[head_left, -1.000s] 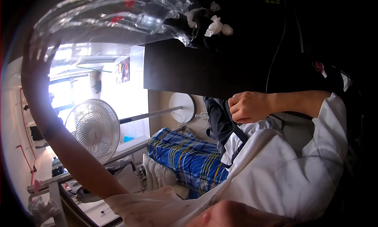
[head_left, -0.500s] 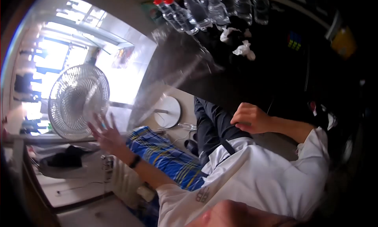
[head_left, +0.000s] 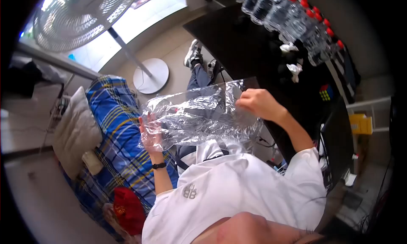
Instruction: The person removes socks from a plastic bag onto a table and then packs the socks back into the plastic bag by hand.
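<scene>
A clear, crinkled plastic bag (head_left: 193,112) stretches across the front of my body, between my two hands. At its right end, the curled fingers of my right hand (head_left: 261,103) pinch the film. My left hand (head_left: 151,133) is at the other end with its fingers stretched out, seen through the shiny plastic. Whether that hand is inside the bag or behind it, I cannot tell. A dark band circles my left wrist.
A black table (head_left: 246,45) carries several clear bottles with red caps (head_left: 292,19), crumpled white tissues (head_left: 294,69) and a puzzle cube (head_left: 325,92). On the left are a standing fan (head_left: 87,15), a blue plaid bed cover (head_left: 112,112) and a pillow (head_left: 78,129).
The bag, a blurred sweep between the fan and table before, now spans both hands. My left hand has come in toward my body; my right hand has gone from loosely curled to gripping the film.
</scene>
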{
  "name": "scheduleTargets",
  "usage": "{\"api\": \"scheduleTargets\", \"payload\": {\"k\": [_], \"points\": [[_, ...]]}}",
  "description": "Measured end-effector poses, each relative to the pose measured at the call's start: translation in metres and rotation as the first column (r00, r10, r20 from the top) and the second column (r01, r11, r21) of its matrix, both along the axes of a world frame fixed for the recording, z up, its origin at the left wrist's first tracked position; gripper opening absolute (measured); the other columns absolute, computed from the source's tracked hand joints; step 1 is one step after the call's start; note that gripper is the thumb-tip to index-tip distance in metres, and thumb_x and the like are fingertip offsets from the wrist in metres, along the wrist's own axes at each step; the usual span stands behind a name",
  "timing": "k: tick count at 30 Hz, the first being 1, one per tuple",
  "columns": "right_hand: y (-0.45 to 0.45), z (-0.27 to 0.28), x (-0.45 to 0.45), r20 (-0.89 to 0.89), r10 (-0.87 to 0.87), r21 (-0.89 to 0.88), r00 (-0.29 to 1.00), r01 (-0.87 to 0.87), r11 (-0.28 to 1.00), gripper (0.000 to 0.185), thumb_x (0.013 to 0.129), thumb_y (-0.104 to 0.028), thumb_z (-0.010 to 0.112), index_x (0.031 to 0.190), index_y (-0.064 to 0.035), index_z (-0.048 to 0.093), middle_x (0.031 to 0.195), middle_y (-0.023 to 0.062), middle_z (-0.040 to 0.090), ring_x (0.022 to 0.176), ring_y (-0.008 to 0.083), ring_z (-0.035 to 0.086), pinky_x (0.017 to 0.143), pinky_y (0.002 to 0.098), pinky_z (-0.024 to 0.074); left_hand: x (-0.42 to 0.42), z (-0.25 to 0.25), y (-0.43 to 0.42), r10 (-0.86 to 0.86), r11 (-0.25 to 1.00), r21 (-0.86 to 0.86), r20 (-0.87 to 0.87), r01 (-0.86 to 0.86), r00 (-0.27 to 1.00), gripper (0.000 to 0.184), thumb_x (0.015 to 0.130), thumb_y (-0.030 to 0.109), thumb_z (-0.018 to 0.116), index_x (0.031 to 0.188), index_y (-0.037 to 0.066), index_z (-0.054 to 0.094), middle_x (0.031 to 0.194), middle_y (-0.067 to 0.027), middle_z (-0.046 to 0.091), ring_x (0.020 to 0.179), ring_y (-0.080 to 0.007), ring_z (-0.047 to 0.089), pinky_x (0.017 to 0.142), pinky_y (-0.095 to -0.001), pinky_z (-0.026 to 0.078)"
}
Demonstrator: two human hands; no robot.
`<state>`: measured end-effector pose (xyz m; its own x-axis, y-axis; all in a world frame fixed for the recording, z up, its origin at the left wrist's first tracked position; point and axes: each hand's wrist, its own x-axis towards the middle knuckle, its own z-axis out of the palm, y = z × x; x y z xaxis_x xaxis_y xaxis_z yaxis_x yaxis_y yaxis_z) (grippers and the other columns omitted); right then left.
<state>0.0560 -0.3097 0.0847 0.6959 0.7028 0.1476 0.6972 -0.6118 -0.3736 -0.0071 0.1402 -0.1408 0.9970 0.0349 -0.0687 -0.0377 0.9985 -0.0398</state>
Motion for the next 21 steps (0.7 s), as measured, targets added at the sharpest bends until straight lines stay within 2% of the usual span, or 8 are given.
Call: {"api": "scheduleTargets", "payload": {"k": [3, 5, 9, 11, 15, 17, 20, 21], "points": [[0.038, 0.016, 0.006, -0.311, 0.165, 0.019, 0.936, -0.167, 0.986, 0.056, 0.087, -0.028, 0.076, 0.139, -0.014, 0.059, 0.1, 0.0069, 0.067, 0.088, 0.028, 0.068, 0.076, 0.0381, 0.0568, -0.006, 0.013, -0.016, 0.003, 0.998, 0.062, 0.147, -0.013, 0.989, 0.045, 0.106, 0.027, 0.049, 0.15, 0.018, 0.048, 0.16, -0.0202, 0.037, 0.147, -0.0392, 0.035, 0.115, -0.0628, 0.035], [0.05, 0.01, 0.008, -0.336, 0.238, 0.46, 0.911, -0.062, 0.886, 0.06, 0.087, -0.024, 0.076, 0.143, -0.0185, 0.054, 0.113, 0.0092, 0.067, 0.095, 0.0303, 0.067, 0.081, 0.0388, 0.0572, -0.015, 0.019, -0.02, 0.066, 0.99, 0.123, 0.051, -0.072, 0.997, 0.046, 0.107, 0.032, 0.048, 0.151, 0.021, 0.046, 0.162, -0.0182, 0.034, 0.148, -0.0391, 0.035, 0.114, -0.0642, 0.036], [0.058, -0.003, 0.008, -0.366, 0.212, 0.446, 0.906, -0.029, 0.895, 0.061, 0.084, -0.018, 0.077, 0.142, -0.0175, 0.056, 0.126, 0.0107, 0.065, 0.106, 0.0307, 0.065, 0.09, 0.0389, 0.0558, -0.01, 0.04, -0.034, 0.055, 0.981, 0.179, 0.081, -0.069, 0.995, 0.048, 0.107, 0.038, 0.047, 0.15, 0.018, 0.045, 0.161, -0.0177, 0.033, 0.143, -0.0409, 0.04, 0.106, -0.0661, 0.045], [0.068, 0.001, 0.005, -0.428, 0.421, -0.282, 0.8, -0.561, 0.778, 0.054, 0.085, -0.016, 0.077, 0.135, -0.0097, 0.058, 0.137, 0.0096, 0.062, 0.113, 0.0277, 0.065, 0.099, 0.0406, 0.0516, -0.004, 0.035, -0.035, -0.08, 0.964, 0.26, 0.061, 0.062, 0.995, 0.05, 0.107, 0.04, 0.047, 0.151, 0.018, 0.044, 0.161, -0.0181, 0.033, 0.142, -0.0422, 0.042, 0.103, -0.0672, 0.046], [0.078, 0.028, 0.022, -0.017, 0.245, 0.365, 0.969, -0.222, 0.904, 0.067, 0.081, -0.03, 0.082, 0.142, -0.0206, 0.056, 0.144, 0.0115, 0.055, 0.128, 0.0326, 0.056, 0.106, 0.0457, 0.0453, 0.002, 0.053, -0.033, -0.212, 0.81, 0.571, 0.074, 0.133, 0.974, 0.057, 0.104, 0.031, 0.056, 0.153, 0.008, 0.04, 0.163, -0.0171, 0.03, 0.14, -0.0376, 0.045, 0.097, -0.0491, 0.057], [0.079, 0.033, 0.007, -0.182, 0.124, 0.401, 0.976, -0.041, 0.915, 0.08, 0.073, -0.043, 0.085, 0.145, -0.0291, 0.054, 0.152, 0.0118, 0.048, 0.134, 0.0334, 0.052, 0.11, 0.0483, 0.0423, 0.002, 0.064, -0.024, -0.22, 0.784, 0.603, 0.047, 0.148, 0.974, 0.058, 0.103, 0.022, 0.06, 0.153, 0.003, 0.04, 0.161, -0.0168, 0.035, 0.137, -0.033, 0.049, 0.095, -0.0391, 0.058], [0.094, 0.035, -0.005, -0.166, 0.342, -0.266, 0.925, -0.376, 0.888, 0.09, 0.064, -0.059, 0.083, 0.144, -0.0303, 0.055, 0.158, 0.0136, 0.039, 0.147, 0.0348, 0.034, 0.121, 0.0526, 0.027, 0.003, 0.1, 0.013, -0.019, -0.242, 0.97, -0.004, -0.001, 1.0, 0.07, 0.09, 0.025, 0.078, 0.149, 0.005, 0.048, 0.152, -0.017, 0.049, 0.134, -0.0303, 0.052, 0.096, -0.0342, 0.054], [0.094, 0.036, -0.004, -0.169, 0.336, -0.264, 0.926, -0.371, 0.89, 0.09, 0.064, -0.059, 0.083, 0.144, -0.0303, 0.055, 0.158, 0.0136, 0.039, 0.147, 0.0348, 0.034, 0.121, 0.0526, 0.027, -0.001, 0.123, 0.021, -0.025, -0.242, 0.97, -0.008, 0.002, 1.0, 0.07, 0.09, 0.025, 0.078, 0.149, 0.005, 0.048, 0.152, -0.017, 0.049, 0.134, -0.0303, 0.052, 0.096, -0.0342, 0.054]]}}
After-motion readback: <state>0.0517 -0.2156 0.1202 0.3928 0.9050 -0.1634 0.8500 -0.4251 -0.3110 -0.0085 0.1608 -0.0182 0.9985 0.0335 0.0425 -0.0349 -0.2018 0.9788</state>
